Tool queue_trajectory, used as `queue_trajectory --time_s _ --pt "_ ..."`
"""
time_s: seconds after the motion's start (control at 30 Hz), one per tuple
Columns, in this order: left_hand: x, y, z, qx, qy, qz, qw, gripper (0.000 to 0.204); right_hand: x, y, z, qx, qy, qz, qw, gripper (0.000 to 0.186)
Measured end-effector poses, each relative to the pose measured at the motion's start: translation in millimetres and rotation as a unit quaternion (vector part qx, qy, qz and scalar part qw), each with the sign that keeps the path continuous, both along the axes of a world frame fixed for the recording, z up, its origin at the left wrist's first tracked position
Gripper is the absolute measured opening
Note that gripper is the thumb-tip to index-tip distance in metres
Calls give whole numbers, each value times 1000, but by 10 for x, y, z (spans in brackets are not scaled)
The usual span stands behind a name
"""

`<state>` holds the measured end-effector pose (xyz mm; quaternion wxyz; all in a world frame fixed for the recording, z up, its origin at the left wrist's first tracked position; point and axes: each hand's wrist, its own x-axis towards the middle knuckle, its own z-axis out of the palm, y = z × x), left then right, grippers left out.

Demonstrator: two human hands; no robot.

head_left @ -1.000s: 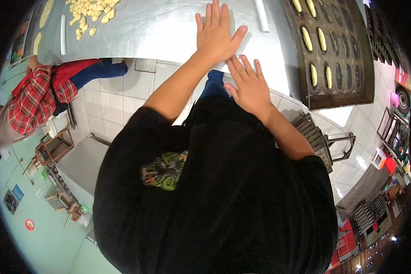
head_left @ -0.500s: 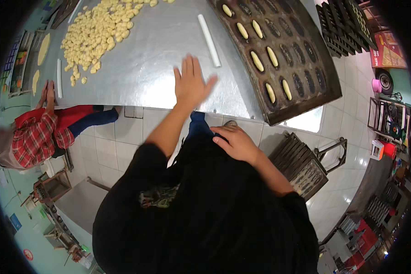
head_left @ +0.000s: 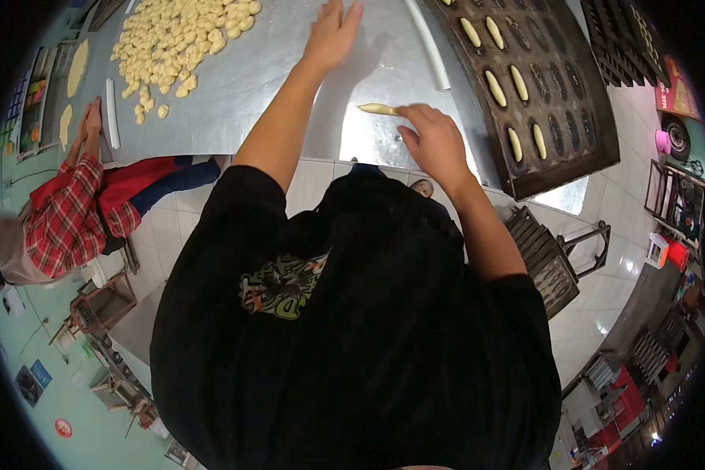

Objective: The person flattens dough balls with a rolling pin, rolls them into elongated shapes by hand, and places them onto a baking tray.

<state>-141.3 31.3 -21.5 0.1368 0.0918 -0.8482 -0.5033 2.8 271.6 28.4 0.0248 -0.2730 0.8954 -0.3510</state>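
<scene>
1. Left hand [head_left: 333, 35]: above the far middle of the bench [head_left: 211, 110], fingers at the upper edge of view; whether its grip was wide, narrow or holding anything could not be told.
2. Right hand [head_left: 439, 141]: near side of the bench, right of centre; fingertips touched a dough roll, thumb stood apart from the fingers; whether the grip pinched the dough could not be told.
3. Dough roll [head_left: 377, 109], one: pale yellow, slender; lay crosswise near the bench's near edge, right end at the right fingertips.
4. Dough pieces [head_left: 184, 39], many: small, rounded, heaped at far left.
5. White bars [head_left: 428, 43], two: one lay left of the tray, the other near the left end.
6. Tray [head_left: 568, 174], one: dark, with oblong hollows, at right; shaped dough [head_left: 497, 88] occupied hollows in its left two columns.
7. Co-worker [head_left: 63, 219], one: red plaid shirt, at left.
8. Stacked trays [head_left: 544, 254]: dark, at near right, below bench level.
</scene>
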Motion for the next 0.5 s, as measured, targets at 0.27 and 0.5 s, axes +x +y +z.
queue_trajectory --time_s 0.27,0.5 --pt "604 -17 -5 -317 13 -101 943 62 -422 -222 -6 120 22 7 993 18" --pt "702 -46 10 -324 -12 -93 942 55 -1767 -38 1075 -120 297 -151 935 12"
